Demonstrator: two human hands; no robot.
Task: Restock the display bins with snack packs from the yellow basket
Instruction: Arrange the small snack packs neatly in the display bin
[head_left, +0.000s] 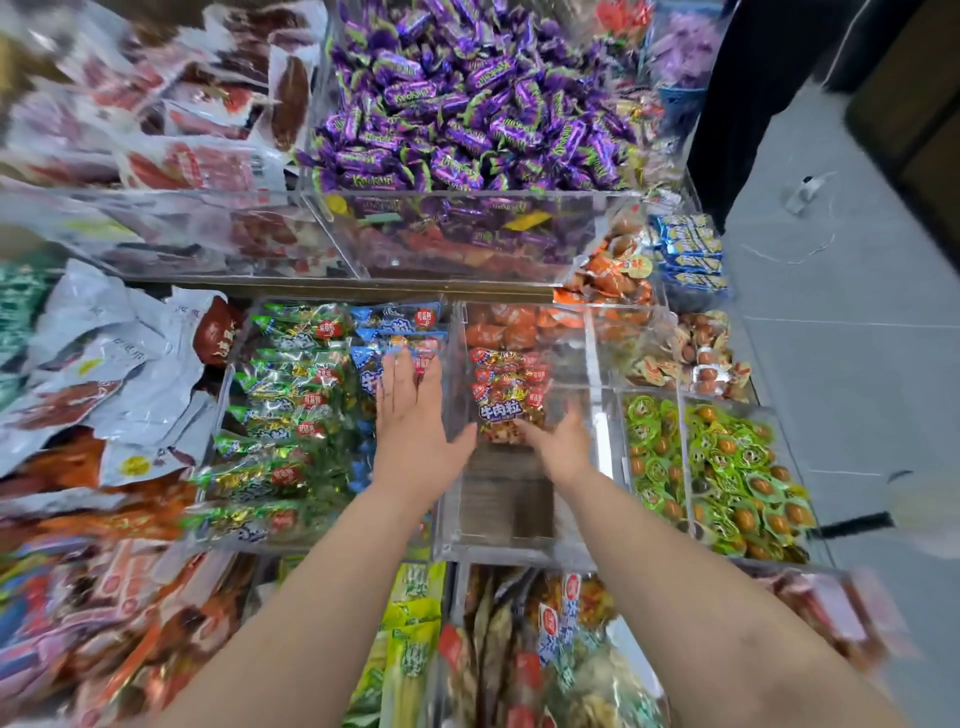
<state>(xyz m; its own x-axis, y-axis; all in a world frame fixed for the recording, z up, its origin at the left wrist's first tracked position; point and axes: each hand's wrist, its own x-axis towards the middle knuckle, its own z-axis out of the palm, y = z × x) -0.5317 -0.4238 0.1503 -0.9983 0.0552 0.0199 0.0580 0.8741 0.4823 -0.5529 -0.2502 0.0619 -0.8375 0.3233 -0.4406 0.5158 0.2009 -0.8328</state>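
Several red snack packs (506, 384) lie stacked in the far half of a clear acrylic bin (498, 551); the bin's near half shows its bare wooden bottom. My right hand (563, 447) reaches into this bin, and its fingertips touch the near edge of the front red pack. My left hand (410, 410) is flat with straight fingers above the wall between this bin and the bin of green and blue packs (291, 395) on the left, its thumb pointing at the red packs. Neither hand holds anything. The yellow basket is out of view.
Purple wrapped candies (467, 104) fill the upper bin. Green egg packs (727, 478) sit in the bins on the right and orange ones (613, 270) behind them. Large white and red bags (104, 374) pile up on the left. Grey floor (857, 312) lies to the right.
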